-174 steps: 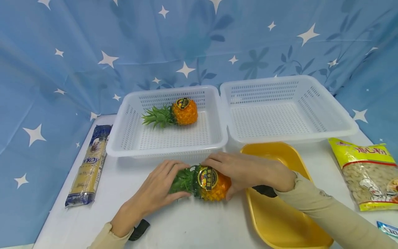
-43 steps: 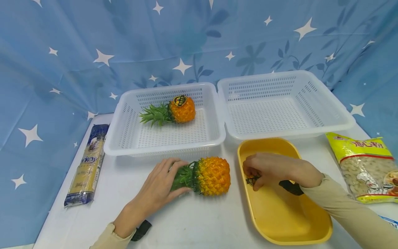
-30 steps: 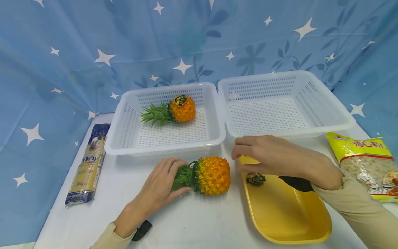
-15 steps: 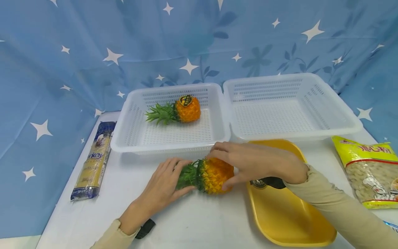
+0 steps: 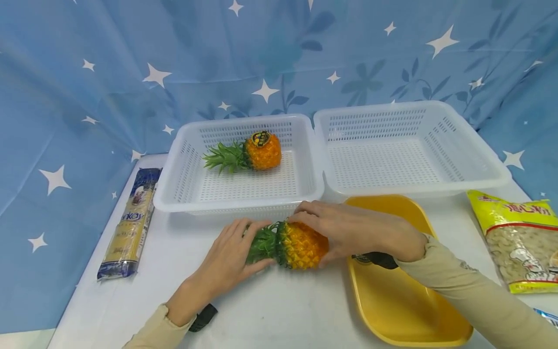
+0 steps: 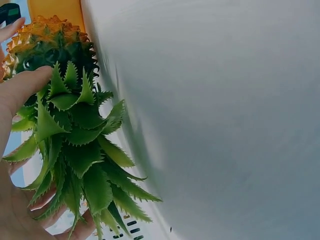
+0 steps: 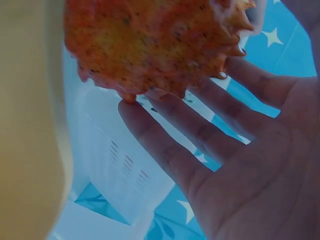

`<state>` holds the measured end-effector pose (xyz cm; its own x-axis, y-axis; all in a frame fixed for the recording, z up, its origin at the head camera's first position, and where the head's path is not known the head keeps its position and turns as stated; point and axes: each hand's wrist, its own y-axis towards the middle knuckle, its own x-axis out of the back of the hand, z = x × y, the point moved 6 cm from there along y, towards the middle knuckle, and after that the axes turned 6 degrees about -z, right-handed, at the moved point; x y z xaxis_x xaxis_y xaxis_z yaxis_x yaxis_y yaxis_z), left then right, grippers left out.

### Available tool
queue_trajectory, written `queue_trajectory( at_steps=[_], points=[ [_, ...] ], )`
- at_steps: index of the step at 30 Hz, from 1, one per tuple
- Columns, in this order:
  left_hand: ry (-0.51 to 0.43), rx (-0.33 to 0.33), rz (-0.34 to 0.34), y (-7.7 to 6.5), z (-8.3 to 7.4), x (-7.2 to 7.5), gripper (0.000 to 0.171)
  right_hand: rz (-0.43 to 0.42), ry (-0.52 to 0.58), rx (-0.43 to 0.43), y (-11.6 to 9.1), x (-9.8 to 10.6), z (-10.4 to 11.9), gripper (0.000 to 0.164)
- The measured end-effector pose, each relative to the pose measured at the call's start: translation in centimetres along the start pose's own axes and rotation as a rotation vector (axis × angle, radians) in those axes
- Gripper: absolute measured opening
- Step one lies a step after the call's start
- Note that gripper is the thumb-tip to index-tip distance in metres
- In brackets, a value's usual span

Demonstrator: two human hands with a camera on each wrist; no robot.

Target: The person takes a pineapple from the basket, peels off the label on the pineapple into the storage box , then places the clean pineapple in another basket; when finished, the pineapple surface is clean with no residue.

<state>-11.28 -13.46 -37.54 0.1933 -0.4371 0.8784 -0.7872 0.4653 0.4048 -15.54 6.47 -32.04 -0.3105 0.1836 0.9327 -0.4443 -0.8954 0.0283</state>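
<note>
At left, a noodle pack (image 5: 131,223) lies on a white table (image 5: 279,310). Next, the left basket (image 5: 270,190) holds the far pineapple (image 5: 255,154), leaves pointing left. Nearer, the left hand (image 5: 228,254), half-spread, grips the leaves of the near pineapple (image 5: 301,248), which lies sideways on the table. The right hand (image 5: 350,228), wide and curved, holds its orange body, thumb on the near side, wrist over a yellow tub (image 5: 392,305). Beyond stands the right basket (image 5: 383,162); at the right edge, a pasta bag (image 5: 519,242).
</note>
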Motion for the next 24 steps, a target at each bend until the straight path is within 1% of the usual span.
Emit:
queue_trajectory(
  at_steps=[5, 10, 16, 20, 24],
  points=[
    [-0.016, 0.018, 0.016, 0.1, 0.1, 0.0, 0.078, -0.014, 0.002, 0.019, 0.0, -0.3, 0.1, 0.091],
    [-0.015, 0.013, 0.019, 0.2, 0.1, -0.1, 0.078, -0.03, 0.006, 0.021, 0.2, -0.6, 0.1, 0.092],
    [-0.003, 0.007, 0.014, 0.2, 0.1, -0.1, 0.079, -0.01, -0.085, -0.009, 0.5, -1.2, 0.3, 0.095],
    [-0.004, 0.01, 0.016, 0.2, 0.1, -0.2, 0.079, -0.017, -0.14, 0.004, 0.5, -1.4, 0.5, 0.093],
    [-0.006, 0.02, 0.022, 0.1, 0.1, -0.2, 0.08, -0.033, -0.153, 0.023, 0.5, -1.5, 0.6, 0.093]
  ],
)
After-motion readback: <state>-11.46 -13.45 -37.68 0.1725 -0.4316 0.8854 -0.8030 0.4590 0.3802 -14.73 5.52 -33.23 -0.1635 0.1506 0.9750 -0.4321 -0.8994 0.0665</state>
